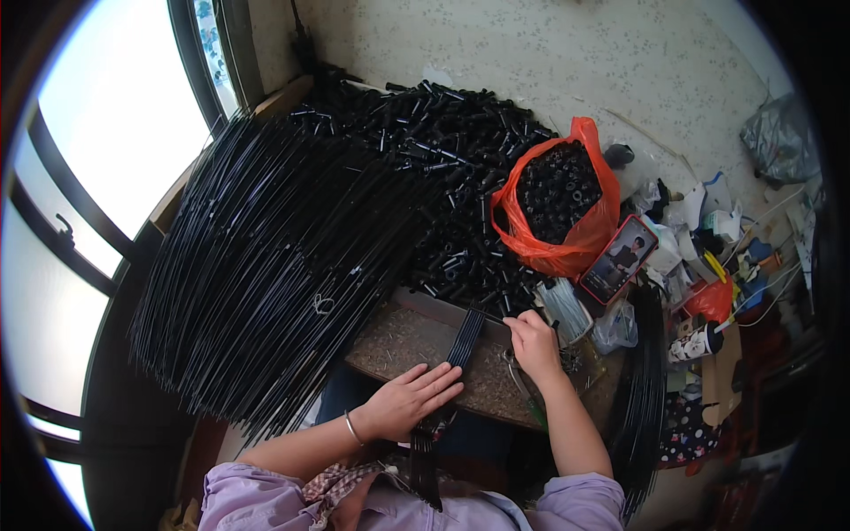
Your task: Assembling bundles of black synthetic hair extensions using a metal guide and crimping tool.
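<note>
My left hand (412,403) lies with its fingers stretched flat over the lower end of a row of thin black rods (467,336). The rods sit side by side on a worn brown board (398,341) and stick out beyond my fingertips. My right hand (534,345) is closed in a pinch near the board's far edge, on what looks like the end of a thin black rod; its fingers partly hide it. Below that hand, pliers (529,389) with green on the handle rest on the board. Dark rod ends (423,460) hang below my left hand.
A broad sheaf of long black rods (266,257) fills the left. Behind the board is a heap of short black tubes (443,133), with a red plastic bag (575,248) of black parts. A phone (618,259), a drink cup (695,343) and clutter stand right, beside more rods (639,380).
</note>
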Demonstrator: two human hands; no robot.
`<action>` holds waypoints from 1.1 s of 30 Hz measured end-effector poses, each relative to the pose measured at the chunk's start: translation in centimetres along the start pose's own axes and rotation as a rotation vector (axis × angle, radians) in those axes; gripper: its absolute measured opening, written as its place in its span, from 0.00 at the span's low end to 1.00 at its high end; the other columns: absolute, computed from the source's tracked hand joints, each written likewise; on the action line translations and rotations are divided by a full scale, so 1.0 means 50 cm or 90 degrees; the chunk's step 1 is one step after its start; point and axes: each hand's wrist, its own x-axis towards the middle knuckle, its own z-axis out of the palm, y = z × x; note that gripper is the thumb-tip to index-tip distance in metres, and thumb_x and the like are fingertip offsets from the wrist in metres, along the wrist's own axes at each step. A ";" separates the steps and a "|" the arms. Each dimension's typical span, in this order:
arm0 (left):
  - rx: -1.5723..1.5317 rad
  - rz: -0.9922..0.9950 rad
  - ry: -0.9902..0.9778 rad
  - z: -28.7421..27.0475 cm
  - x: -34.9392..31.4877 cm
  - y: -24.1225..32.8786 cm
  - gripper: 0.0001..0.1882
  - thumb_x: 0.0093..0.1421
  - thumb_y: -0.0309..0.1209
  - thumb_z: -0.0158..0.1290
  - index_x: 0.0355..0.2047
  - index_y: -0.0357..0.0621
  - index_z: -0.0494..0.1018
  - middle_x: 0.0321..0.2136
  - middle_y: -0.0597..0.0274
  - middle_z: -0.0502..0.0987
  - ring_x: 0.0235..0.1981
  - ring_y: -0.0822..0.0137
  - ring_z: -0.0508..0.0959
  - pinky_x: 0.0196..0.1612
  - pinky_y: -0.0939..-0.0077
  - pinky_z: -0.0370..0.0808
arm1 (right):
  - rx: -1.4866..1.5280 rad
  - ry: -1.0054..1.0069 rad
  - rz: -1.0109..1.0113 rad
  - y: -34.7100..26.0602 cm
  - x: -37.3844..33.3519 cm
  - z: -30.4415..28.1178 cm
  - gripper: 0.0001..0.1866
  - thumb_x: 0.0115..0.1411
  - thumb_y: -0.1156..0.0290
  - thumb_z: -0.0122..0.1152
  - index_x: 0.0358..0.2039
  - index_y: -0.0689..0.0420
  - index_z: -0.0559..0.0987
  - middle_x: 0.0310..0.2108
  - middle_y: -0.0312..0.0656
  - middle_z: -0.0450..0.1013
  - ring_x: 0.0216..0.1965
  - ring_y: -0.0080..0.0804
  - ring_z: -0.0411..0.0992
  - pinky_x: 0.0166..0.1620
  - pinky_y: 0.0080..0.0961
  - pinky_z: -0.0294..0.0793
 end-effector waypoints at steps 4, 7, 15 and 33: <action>0.018 0.005 0.012 0.011 -0.004 0.001 0.40 0.49 0.41 0.49 0.61 0.41 0.47 0.62 0.52 0.46 0.63 0.59 0.48 0.61 0.62 0.48 | 0.005 -0.064 -0.004 -0.010 -0.014 -0.011 0.08 0.49 0.77 0.55 0.32 0.57 0.78 0.27 0.42 0.69 0.27 0.42 0.71 0.30 0.33 0.71; 0.048 0.012 0.004 0.008 -0.006 0.004 0.40 0.51 0.42 0.48 0.61 0.42 0.47 0.62 0.52 0.46 0.63 0.59 0.48 0.61 0.62 0.48 | -0.001 -0.030 0.011 -0.016 -0.012 -0.006 0.08 0.50 0.77 0.54 0.31 0.57 0.78 0.27 0.42 0.69 0.27 0.42 0.71 0.30 0.34 0.71; 0.066 0.016 -0.017 0.006 -0.007 0.008 0.41 0.48 0.36 0.49 0.61 0.42 0.46 0.62 0.52 0.46 0.63 0.58 0.48 0.61 0.62 0.49 | -0.043 -0.054 0.029 -0.026 -0.021 0.001 0.08 0.49 0.78 0.55 0.32 0.60 0.78 0.26 0.44 0.69 0.27 0.42 0.71 0.31 0.32 0.70; 0.050 0.026 0.044 0.020 -0.001 -0.004 0.40 0.45 0.33 0.49 0.60 0.41 0.49 0.61 0.49 0.48 0.63 0.57 0.50 0.61 0.64 0.50 | -0.035 -0.039 -0.057 -0.011 0.016 0.000 0.12 0.48 0.81 0.55 0.35 0.58 0.77 0.27 0.43 0.68 0.26 0.41 0.70 0.30 0.30 0.70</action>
